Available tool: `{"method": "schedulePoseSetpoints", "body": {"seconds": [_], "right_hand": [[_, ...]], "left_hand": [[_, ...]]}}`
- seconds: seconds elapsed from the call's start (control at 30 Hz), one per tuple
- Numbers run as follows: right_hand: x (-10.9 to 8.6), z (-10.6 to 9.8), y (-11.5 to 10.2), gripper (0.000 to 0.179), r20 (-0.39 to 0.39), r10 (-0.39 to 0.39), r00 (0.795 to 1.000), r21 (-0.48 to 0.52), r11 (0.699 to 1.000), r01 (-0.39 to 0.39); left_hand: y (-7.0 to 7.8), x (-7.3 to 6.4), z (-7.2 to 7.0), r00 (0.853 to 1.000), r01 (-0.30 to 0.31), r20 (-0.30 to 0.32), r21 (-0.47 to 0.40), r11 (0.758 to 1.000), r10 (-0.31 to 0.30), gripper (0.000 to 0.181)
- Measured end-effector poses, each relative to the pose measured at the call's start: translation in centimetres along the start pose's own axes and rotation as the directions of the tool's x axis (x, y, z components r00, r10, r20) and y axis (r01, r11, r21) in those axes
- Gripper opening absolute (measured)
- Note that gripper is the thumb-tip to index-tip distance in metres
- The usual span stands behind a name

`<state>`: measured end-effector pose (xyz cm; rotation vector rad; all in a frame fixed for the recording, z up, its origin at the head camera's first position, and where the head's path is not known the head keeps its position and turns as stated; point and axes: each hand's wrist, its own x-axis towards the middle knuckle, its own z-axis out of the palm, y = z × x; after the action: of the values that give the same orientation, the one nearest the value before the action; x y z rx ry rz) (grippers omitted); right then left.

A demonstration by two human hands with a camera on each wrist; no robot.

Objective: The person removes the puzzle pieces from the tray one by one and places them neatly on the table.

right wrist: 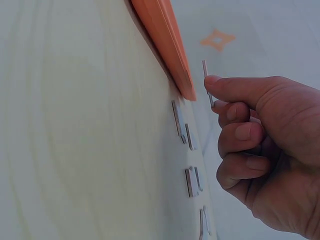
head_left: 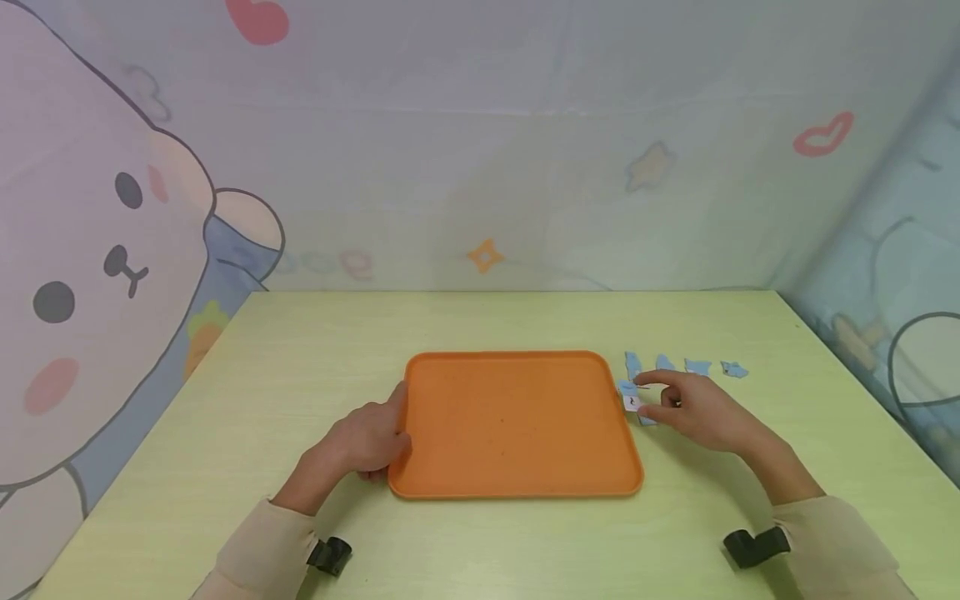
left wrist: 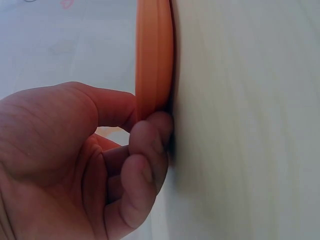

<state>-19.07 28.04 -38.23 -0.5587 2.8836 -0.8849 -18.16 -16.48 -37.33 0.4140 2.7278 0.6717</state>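
Observation:
An orange tray (head_left: 510,425) lies flat on the table. At its left edge, my left hand (head_left: 371,435) grips the rim, and in the left wrist view several curled fingers (left wrist: 145,172) sit low against the tray's side (left wrist: 154,55). Just off the tray's right edge, my right hand (head_left: 697,410) pinches a small flat puzzle piece (head_left: 632,403), white with a dark mark. The right wrist view shows that thin piece (right wrist: 206,75) edge-on at the thumb and index finger, raised off the table, with the other fingers curled in.
Several blue puzzle pieces (head_left: 697,367) lie spread on the table (head_left: 525,550) to the right of the tray, some close beside its rim and around my right fingers. A patterned cloth (head_left: 510,167) hangs behind the table.

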Motion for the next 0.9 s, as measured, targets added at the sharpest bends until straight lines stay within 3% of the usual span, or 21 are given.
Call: {"method": "schedulePoseSetpoints", "body": {"seconds": [0.2, 0.37, 0.53, 0.9], "right_hand": [[-0.7, -1.5, 1.2, 0.043, -0.031, 0.007, 1.000, -0.021, 1.000, -0.008], [-1.3, -2.8, 2.3, 0.044, -0.046, 0.059, 0.997, -0.034, 0.998, -0.060], [-2.1, -4.0, 3.6, 0.048, -0.007, 0.113, 0.994, -0.019, 0.993, -0.113], [-3.9, -5.9, 6.2, 0.051, 0.065, 0.179, 0.982, -0.004, 0.984, -0.179]], "left_hand": [[0.0, 0.1, 0.0, 1.000, -0.007, -0.002, -0.009, 1.000, 0.007, 0.055], [-0.1, 0.1, 0.0, 1.000, 0.001, 0.000, -0.006, 1.000, -0.001, 0.054], [-0.2, 0.1, 0.1, 1.000, 0.012, 0.006, -0.016, 1.000, -0.012, 0.053], [-0.1, 0.0, 0.1, 1.000, -0.026, -0.012, 0.012, 1.000, 0.026, 0.050]]}}
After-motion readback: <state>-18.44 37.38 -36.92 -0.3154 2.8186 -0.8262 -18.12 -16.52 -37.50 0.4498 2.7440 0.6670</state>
